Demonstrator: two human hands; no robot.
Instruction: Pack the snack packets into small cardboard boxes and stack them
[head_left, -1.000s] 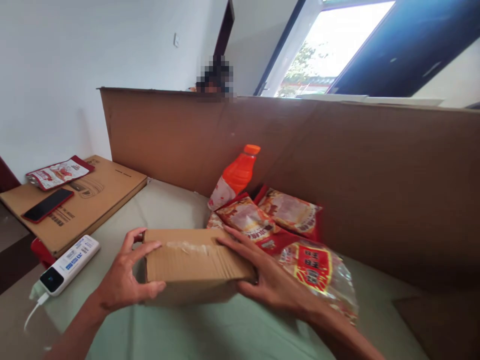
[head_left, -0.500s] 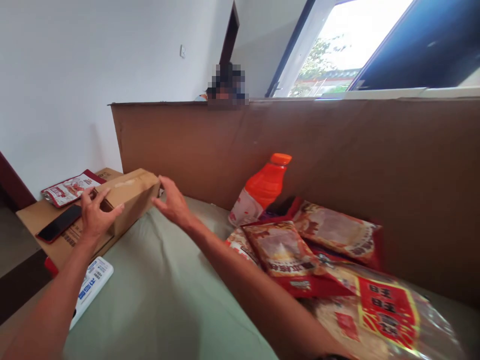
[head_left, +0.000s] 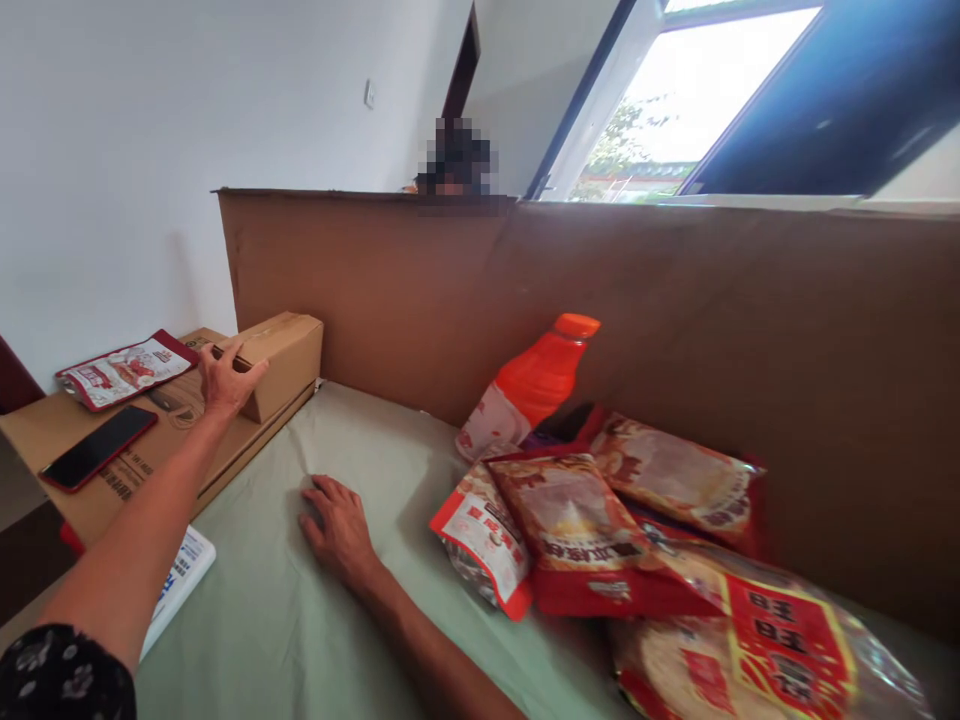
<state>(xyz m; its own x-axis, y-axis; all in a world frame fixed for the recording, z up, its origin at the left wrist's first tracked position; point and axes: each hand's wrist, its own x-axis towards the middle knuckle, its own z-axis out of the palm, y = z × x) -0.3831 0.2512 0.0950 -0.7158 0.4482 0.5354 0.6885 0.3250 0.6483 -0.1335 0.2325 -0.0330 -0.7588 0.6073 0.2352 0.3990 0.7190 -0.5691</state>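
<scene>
My left hand (head_left: 229, 382) is on the near end of a small brown cardboard box (head_left: 291, 358), fingers bent over a dark gap at its edge and thumb against its end. That box stands on a larger flat cardboard box (head_left: 176, 430). My right hand (head_left: 339, 525) lies palm down on the pale green cloth (head_left: 289, 600), holding nothing, its fingers loosely stretched. A red-and-white pouch (head_left: 131, 368) and a dark phone with a red edge (head_left: 100, 447) lie on the flat box, left of my left hand.
A tall cardboard panel (head_left: 375, 270) closes off the far side, with a person (head_left: 459, 160) behind it. On the right are an orange bottle (head_left: 541, 370), several red snack packets (head_left: 577, 510) and a clear rice cracker bag (head_left: 791, 640). A white box (head_left: 180, 585) lies near my left forearm.
My right hand has let go of the small box and come down onto the cloth. The small box sits farther back on the flat box, with my left hand still at its end.
</scene>
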